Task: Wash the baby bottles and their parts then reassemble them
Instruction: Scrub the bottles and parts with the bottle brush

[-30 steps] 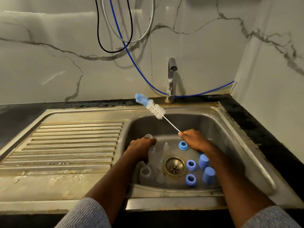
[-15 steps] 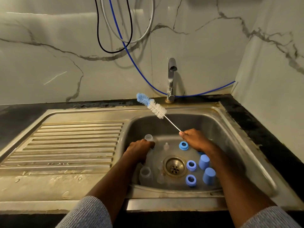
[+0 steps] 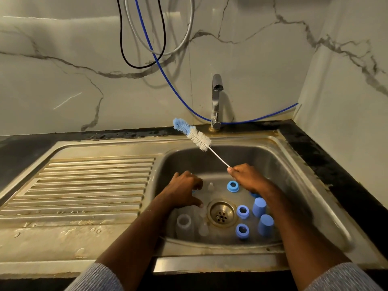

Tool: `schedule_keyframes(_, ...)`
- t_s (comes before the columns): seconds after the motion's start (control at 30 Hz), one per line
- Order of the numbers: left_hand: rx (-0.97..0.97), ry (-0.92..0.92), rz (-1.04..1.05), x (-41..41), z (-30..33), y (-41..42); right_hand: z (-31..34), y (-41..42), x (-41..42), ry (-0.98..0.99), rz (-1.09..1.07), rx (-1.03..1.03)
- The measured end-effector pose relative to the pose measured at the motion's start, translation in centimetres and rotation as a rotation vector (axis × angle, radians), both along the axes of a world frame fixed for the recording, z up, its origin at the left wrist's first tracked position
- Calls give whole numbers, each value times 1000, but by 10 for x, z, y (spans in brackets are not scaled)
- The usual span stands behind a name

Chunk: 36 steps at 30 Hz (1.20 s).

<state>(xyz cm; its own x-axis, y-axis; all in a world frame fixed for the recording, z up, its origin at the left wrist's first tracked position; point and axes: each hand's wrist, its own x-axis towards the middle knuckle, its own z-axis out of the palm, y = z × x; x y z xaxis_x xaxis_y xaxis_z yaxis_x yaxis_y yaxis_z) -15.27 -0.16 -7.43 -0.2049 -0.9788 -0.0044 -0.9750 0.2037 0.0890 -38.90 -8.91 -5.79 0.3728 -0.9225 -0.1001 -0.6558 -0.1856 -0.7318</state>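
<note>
Within the sink basin (image 3: 273,156), set toward the right end of the counter (image 3: 327,164), both hands are at work. Right hand (image 3: 249,177): grip closed round the wire handle of a bottle brush (image 3: 196,137), whose blue-and-white bristle head rises up and left, over the basin's back-left rim. Left hand (image 3: 184,191): reaching down near the basin's left wall, fingers curled over something at the floor — what it holds, if anything, cannot be told.

Parts on the basin floor around the drain (image 3: 221,213): a clear bottle (image 3: 184,224) upright near the front-left corner, a clear teat (image 3: 203,228) just beside it, and another clear teat (image 3: 211,186) behind the drain. Three blue collar rings lie right of the drain — one at the back (image 3: 233,186), one beside the drain (image 3: 243,211), one toward the front (image 3: 242,231). Two blue caps (image 3: 259,207) (image 3: 265,225) stand further right, close under the right forearm.

A tap (image 3: 216,101) stands at the counter's back edge; the draining board (image 3: 88,185) occupies the left.
</note>
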Motion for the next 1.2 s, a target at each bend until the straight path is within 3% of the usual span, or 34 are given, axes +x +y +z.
schedule_keyframes(0.13,117,-212,-166,-30,4,-9,1,-1,4,-4,-6,-5)
schedule_keyframes(0.33,350,-438,-203,-51,-7,-32,4,-3,6,-25,4,6)
schedule_keyframes(0.67,171,-495,-284,-54,-31,-38,7,-1,8,-45,30,1)
schedule_keyframes(0.73,108,-332,-203,-49,-17,-39,7,-1,5,-55,14,4)
schedule_keyframes(0.8,-11,-41,-53,-38,3,-36,8,-2,3,-67,0,-15)
schedule_keyframes(0.9,-187,681,196,-21,32,-23,10,-1,5,-74,0,-27)
schedule_keyframes(1.0,-172,1480,402,-10,48,-7,10,1,9,-42,32,-53)
schedule_keyframes(1.07,-133,1899,477,-2,49,2,9,2,11,-53,60,-66)
schedule_keyframes(1.13,-108,2132,509,8,49,4,8,4,13,-77,87,-69)
schedule_keyframes(1.2,-116,2238,542,16,49,2,7,5,14,-80,111,-86)
